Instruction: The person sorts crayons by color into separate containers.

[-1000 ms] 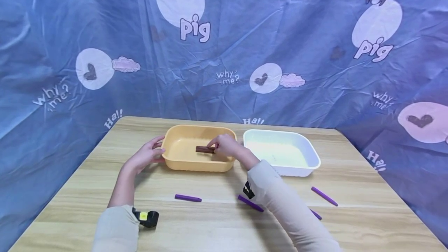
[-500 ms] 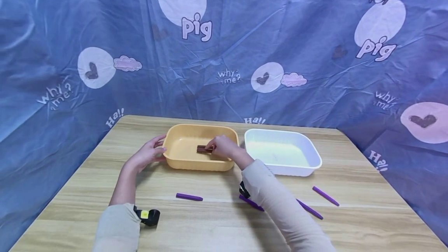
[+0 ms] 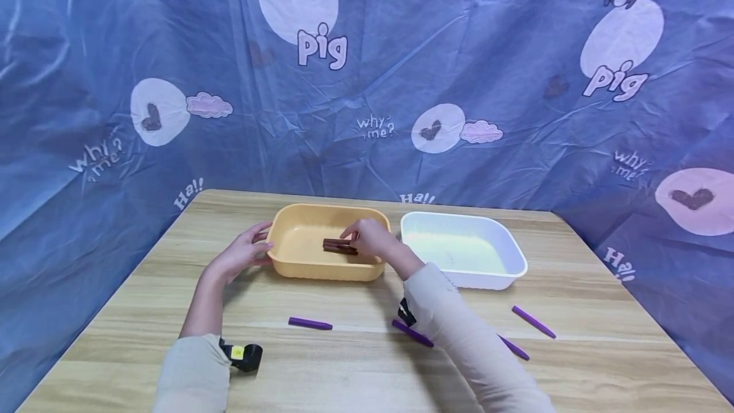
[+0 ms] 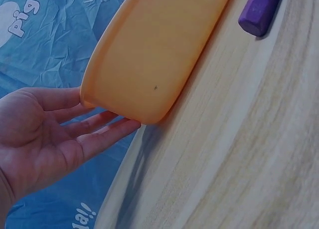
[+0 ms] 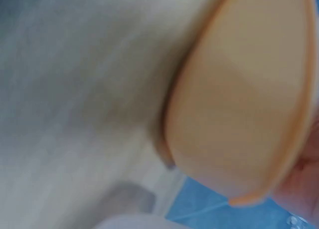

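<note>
An orange plastic basin [image 3: 321, 271] stands at the back of the table. My left hand [image 3: 243, 250] rests against its left end with straight fingers, and the left wrist view shows the fingertips on the wall [image 4: 124, 102]. Inside the basin, my right hand [image 3: 369, 239] pinches a brown crayon [image 3: 335, 242]. Just below it lies another brown crayon [image 3: 342, 250], at a slight angle. My fingers partly cover both. In the blurred right wrist view, the basin wall [image 5: 229, 109] hides the fingertips and crayons.
To the right stands a white basin [image 3: 487, 280]. Purple crayons lie along the table front: one [image 3: 309, 323] at left, one [image 3: 413, 333] near my right sleeve, one [image 3: 514, 347] partly behind it, and one [image 3: 533, 322] at far right. A blue printed cloth [image 3: 367, 164] hangs behind.
My right hand has dipped, then risen slightly and shifted right inside the orange basin. The brown crayons, close together before, now show a gap between them. My left hand stays in place.
</note>
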Action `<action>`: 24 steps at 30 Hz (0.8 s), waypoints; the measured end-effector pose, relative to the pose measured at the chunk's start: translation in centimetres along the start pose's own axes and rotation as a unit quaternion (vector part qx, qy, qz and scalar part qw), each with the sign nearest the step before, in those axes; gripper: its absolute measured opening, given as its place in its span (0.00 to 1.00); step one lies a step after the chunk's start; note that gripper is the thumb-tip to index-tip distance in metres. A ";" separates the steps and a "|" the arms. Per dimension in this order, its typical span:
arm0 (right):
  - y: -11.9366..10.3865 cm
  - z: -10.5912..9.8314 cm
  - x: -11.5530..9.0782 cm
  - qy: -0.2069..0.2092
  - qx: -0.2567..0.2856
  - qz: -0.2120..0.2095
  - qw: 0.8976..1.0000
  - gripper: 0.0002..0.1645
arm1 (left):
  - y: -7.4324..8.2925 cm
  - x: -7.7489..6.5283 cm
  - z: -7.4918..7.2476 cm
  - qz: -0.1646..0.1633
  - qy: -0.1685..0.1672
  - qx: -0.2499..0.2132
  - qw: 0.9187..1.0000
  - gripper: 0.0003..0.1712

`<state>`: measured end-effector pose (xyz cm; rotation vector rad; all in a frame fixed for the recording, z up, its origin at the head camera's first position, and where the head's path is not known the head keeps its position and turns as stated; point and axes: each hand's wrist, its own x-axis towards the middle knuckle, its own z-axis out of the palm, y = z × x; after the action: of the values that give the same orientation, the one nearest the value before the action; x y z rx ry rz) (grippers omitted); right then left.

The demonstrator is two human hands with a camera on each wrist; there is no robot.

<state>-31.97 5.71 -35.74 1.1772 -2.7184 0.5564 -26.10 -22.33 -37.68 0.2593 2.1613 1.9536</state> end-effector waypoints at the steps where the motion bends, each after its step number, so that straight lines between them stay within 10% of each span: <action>1: 0.1 -0.5 -0.3 0.005 0.002 -0.004 1.000 0.18 | 0.0 0.0 0.1 0.000 -0.001 -0.001 1.000 0.36; 24: 6.9 -13.5 -17.4 0.145 0.045 0.158 0.976 0.14 | 0.2 -0.2 0.2 0.005 -0.001 0.039 0.999 0.35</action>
<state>-25.43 26.97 -29.69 0.6167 -2.6547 0.8253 -25.86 -22.12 -37.51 0.2845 2.2432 1.8759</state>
